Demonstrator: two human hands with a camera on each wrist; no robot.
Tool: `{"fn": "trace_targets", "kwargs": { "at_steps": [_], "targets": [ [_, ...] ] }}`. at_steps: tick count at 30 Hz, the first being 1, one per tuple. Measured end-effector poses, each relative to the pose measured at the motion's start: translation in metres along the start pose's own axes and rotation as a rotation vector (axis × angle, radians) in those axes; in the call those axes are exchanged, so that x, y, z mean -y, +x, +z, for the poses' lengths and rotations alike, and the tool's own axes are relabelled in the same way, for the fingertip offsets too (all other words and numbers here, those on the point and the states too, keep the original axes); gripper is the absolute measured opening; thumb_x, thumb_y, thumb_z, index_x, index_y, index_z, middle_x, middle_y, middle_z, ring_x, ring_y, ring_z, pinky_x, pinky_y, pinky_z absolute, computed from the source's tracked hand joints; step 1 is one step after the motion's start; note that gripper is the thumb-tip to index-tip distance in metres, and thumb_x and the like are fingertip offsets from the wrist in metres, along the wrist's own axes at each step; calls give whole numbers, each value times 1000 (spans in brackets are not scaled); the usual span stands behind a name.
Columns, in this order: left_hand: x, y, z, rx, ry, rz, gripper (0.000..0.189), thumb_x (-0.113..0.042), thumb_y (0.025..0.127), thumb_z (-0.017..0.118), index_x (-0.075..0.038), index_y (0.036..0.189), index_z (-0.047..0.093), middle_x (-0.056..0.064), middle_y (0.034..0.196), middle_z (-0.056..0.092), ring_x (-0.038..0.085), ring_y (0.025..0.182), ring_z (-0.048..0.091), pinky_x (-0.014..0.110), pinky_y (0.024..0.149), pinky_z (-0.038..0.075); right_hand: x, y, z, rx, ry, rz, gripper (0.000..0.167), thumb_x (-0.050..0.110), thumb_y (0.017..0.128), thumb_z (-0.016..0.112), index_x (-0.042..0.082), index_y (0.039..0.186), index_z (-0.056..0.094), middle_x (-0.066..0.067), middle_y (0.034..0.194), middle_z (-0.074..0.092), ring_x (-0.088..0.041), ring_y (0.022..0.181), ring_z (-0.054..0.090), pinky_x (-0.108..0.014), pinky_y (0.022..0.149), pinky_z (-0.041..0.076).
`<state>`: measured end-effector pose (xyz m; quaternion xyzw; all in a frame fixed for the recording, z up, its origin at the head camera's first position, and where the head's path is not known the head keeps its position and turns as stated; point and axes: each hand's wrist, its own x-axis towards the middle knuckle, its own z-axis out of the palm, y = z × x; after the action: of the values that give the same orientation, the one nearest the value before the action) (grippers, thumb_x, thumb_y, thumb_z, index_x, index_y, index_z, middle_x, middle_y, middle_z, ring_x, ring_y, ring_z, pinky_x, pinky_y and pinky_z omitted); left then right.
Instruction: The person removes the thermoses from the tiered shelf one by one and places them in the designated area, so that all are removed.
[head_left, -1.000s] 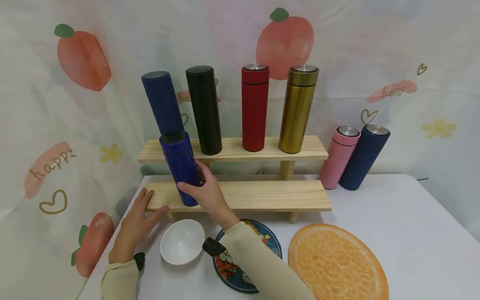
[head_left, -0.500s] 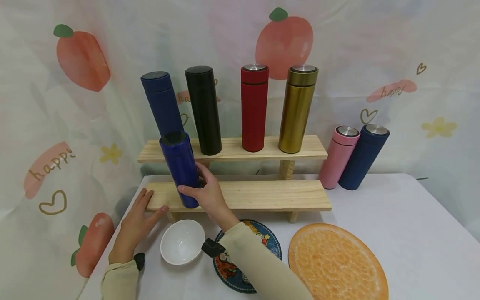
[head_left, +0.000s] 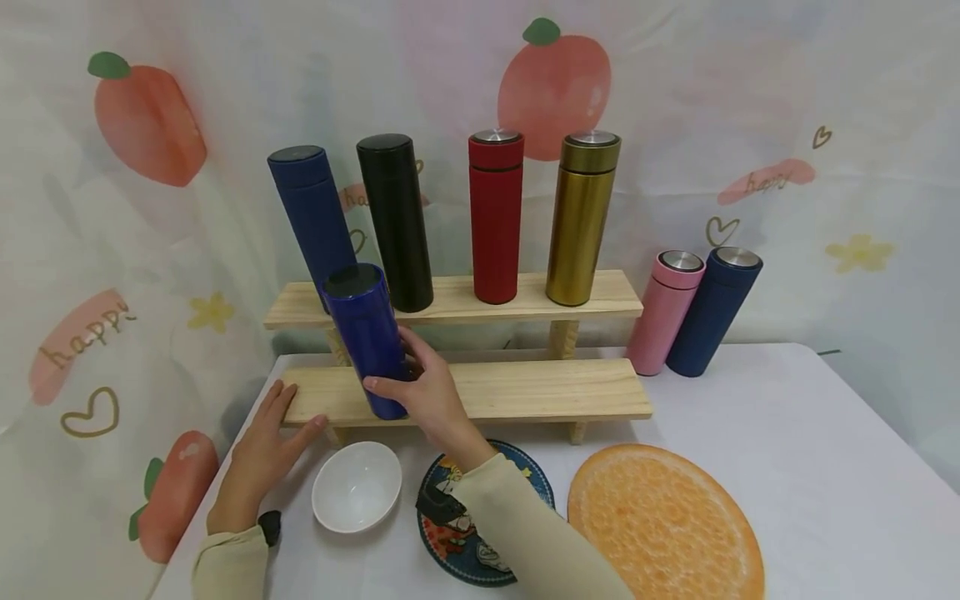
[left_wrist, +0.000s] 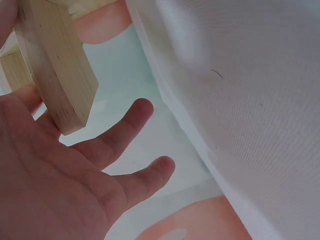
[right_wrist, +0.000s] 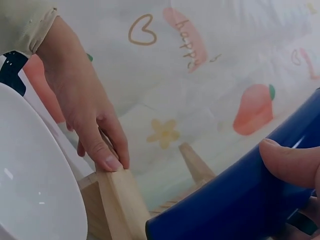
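Your right hand (head_left: 435, 396) is curled round the lower part of the bright blue flask (head_left: 365, 325), thumb in front and fingers coming in from its right side, so the flask lies just to the left of that palm. Its long axis runs up and down, and its top slants left in the head view, much like the navy flask (head_left: 307, 212) standing near the left end of the upper shelf (head_left: 453, 296). The base is at the front edge of the lower shelf (head_left: 540, 392), toward its left end; you cannot tell whether it touches the wood.

That gap between base and board looks like the relation to mind, along with how upright the flask is. Your left hand (head_left: 262, 450) spreads its fingers wide at the lower shelf's front left corner, thumb on the front edge, holding no flask and set apart to the left of the blue one. The white bowl (head_left: 357, 487) sits on the table (head_left: 817, 467) below that front edge.
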<state>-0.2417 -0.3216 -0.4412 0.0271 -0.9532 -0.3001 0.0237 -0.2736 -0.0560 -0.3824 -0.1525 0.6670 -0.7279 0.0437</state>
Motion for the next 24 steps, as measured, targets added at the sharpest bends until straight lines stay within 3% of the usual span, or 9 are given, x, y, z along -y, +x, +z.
{"fn": "trace_targets", "kwargs": {
  "at_steps": [10,24],
  "targets": [
    [1,3,0,28,6,-38,103,-66,103,60,-1,170,17,26,177,-1,56,157,11,78,118,18,14,-13,-30,-43,19,-48,76,10,97,81,13,164,45,-15,157,54,-39,141,54,-61,117,41],
    [-1,4,-1,34,19,-23,101,-64,104,60,1,168,17,29,175,0,58,156,12,78,118,19,23,-24,-87,-180,35,-66,79,5,94,82,11,163,45,-17,163,48,-41,146,49,-61,119,38]
  ]
}}
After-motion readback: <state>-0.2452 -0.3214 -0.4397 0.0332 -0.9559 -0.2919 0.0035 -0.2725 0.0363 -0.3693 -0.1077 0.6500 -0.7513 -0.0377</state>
